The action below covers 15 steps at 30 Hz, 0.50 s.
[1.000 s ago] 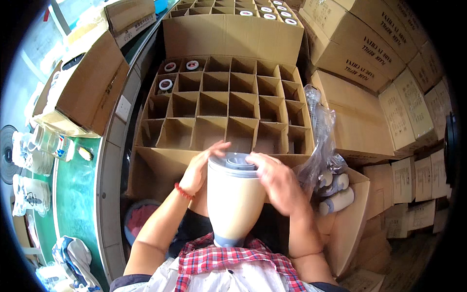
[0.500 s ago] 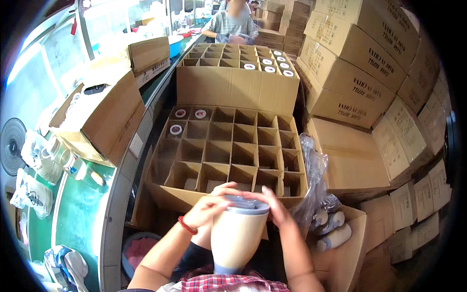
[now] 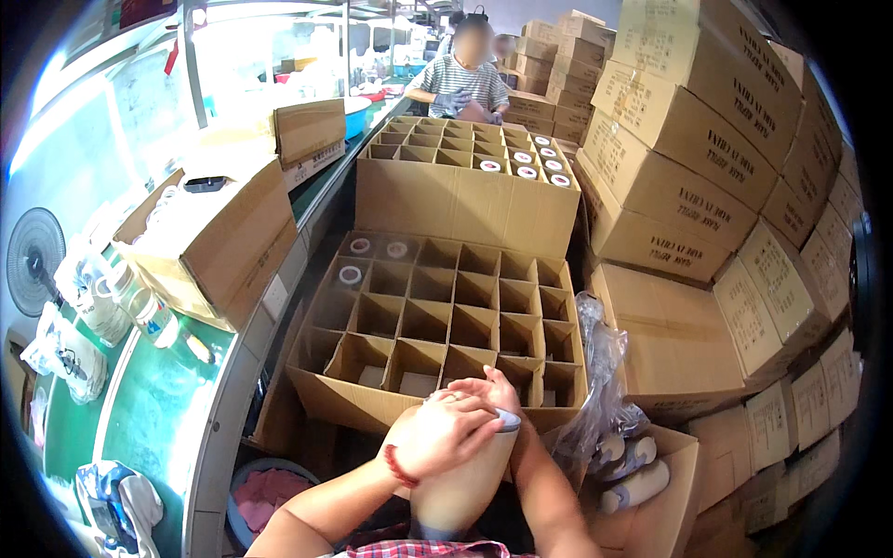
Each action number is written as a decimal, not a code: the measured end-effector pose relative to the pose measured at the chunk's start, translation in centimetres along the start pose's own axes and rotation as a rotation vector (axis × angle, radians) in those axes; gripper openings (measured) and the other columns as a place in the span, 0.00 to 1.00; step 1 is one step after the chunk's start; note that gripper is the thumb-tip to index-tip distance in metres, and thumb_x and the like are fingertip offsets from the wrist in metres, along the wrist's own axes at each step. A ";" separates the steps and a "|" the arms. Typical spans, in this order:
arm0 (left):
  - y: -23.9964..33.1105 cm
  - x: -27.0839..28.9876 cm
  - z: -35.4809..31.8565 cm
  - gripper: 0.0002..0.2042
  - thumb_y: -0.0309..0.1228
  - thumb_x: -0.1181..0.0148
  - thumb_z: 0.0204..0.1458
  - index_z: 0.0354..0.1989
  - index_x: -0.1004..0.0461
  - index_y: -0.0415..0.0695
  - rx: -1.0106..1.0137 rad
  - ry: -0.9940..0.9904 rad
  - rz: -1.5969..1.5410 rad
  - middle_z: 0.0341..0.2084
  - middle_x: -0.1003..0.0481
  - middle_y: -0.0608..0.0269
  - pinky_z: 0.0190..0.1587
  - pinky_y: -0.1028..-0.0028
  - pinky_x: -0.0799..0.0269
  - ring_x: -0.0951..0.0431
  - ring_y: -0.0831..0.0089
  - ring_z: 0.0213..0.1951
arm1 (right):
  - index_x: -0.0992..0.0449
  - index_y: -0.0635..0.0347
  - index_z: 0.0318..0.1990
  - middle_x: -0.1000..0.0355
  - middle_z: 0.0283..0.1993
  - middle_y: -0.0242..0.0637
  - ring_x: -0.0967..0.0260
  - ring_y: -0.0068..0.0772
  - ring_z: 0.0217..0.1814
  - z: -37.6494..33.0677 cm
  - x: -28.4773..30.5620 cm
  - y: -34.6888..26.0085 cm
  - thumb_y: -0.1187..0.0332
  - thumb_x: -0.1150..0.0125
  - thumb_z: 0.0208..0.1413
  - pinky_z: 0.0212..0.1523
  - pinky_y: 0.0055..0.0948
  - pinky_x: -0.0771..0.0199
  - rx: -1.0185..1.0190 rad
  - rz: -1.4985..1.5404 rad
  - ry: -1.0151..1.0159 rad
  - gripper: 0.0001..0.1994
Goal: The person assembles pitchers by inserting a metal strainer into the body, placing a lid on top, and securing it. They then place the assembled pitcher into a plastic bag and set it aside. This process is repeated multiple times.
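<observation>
Cupping the grey-blue lid of the cream flask, you have it close in front of you, leaning a bit R, on your side of the divided carton. L hand fingers lie close together across the top; R hand fingers show behind, can't tell if either's clamped. Prob. best to steady the body, keep any pressure even & check lid's level b4 letting go.
</observation>
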<state>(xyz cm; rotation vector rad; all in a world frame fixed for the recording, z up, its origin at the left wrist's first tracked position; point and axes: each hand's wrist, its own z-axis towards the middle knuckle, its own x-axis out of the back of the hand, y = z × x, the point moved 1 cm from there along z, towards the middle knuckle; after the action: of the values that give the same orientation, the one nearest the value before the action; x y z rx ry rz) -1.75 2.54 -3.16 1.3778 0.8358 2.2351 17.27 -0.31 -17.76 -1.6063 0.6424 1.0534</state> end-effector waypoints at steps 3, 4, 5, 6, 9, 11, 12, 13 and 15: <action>-10.1 -1.2 -4.3 0.12 0.37 0.47 0.61 0.36 0.20 0.43 -0.050 0.142 -0.774 0.51 0.25 0.56 0.63 0.58 0.43 0.35 0.60 0.62 | 0.34 0.69 0.61 0.30 0.58 0.52 0.33 0.44 0.61 -3.5 -9.6 0.1 0.46 0.69 0.67 0.65 0.38 0.40 0.088 -0.759 0.501 0.33; -12.1 -2.3 -5.3 0.13 0.37 0.48 0.62 0.36 0.21 0.42 0.047 0.120 -1.115 0.52 0.26 0.53 0.64 0.57 0.44 0.36 0.60 0.62 | 0.34 0.69 0.61 0.29 0.58 0.51 0.32 0.44 0.60 -5.4 -11.0 0.6 0.47 0.70 0.68 0.62 0.37 0.36 0.237 -1.255 0.499 0.32; -13.1 -2.9 -6.0 0.14 0.37 0.50 0.63 0.36 0.21 0.42 0.158 0.098 -1.452 0.53 0.27 0.51 0.65 0.57 0.44 0.38 0.60 0.63 | 0.34 0.70 0.60 0.29 0.57 0.52 0.31 0.44 0.60 -6.6 -13.2 0.9 0.46 0.69 0.68 0.60 0.38 0.34 0.305 -1.691 0.471 0.33; -12.9 -3.1 -5.7 0.15 0.38 0.52 0.64 0.37 0.21 0.42 0.130 0.118 -1.435 0.51 0.26 0.49 0.64 0.59 0.43 0.36 0.61 0.61 | 0.34 0.69 0.60 0.30 0.58 0.53 0.32 0.44 0.61 -6.9 -14.4 1.0 0.46 0.69 0.68 0.60 0.38 0.33 0.284 -1.710 0.521 0.33; -11.0 -2.2 -4.2 0.16 0.38 0.53 0.65 0.38 0.22 0.40 0.255 0.135 -1.141 0.49 0.25 0.52 0.61 0.64 0.38 0.31 0.63 0.57 | 0.33 0.70 0.59 0.32 0.59 0.55 0.33 0.45 0.63 -6.2 -11.2 0.0 0.46 0.68 0.67 0.63 0.38 0.36 0.260 -1.337 0.688 0.33; -7.9 -2.2 -2.9 0.14 0.37 0.51 0.63 0.43 0.23 0.40 0.246 0.217 -0.653 0.44 0.22 0.57 0.53 0.66 0.30 0.23 0.64 0.45 | 0.33 0.70 0.59 0.35 0.62 0.57 0.40 0.49 0.67 -3.2 -5.0 -1.0 0.44 0.69 0.65 0.69 0.42 0.46 0.157 -0.650 0.400 0.35; -4.9 -1.6 -1.5 0.14 0.37 0.49 0.61 0.43 0.23 0.41 0.121 0.179 -0.305 0.43 0.22 0.56 0.53 0.64 0.31 0.23 0.61 0.45 | 0.33 0.70 0.59 0.37 0.64 0.57 0.40 0.50 0.67 -1.7 -2.1 -0.9 0.45 0.70 0.66 0.69 0.46 0.46 0.129 -0.328 0.186 0.35; -1.5 -0.5 -0.6 0.13 0.38 0.47 0.60 0.42 0.22 0.41 0.003 0.144 0.049 0.41 0.22 0.55 0.54 0.63 0.31 0.23 0.58 0.44 | 0.32 0.70 0.58 0.39 0.65 0.56 0.41 0.50 0.67 -0.1 -0.5 -0.1 0.45 0.70 0.66 0.69 0.49 0.46 0.090 -0.003 -0.036 0.34; 1.2 -1.3 0.3 0.10 0.30 0.49 0.56 0.41 0.24 0.43 -0.100 0.153 0.265 0.35 0.23 0.57 0.55 0.63 0.34 0.25 0.59 0.47 | 0.33 0.68 0.60 0.42 0.67 0.56 0.41 0.51 0.68 2.1 -1.0 1.3 0.44 0.70 0.65 0.69 0.51 0.47 0.155 -0.050 -0.289 0.34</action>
<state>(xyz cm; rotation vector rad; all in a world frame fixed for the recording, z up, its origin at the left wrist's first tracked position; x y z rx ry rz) -0.93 1.00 -3.14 1.3511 0.6077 2.5729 15.14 1.17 -17.62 -1.2992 0.4741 1.1425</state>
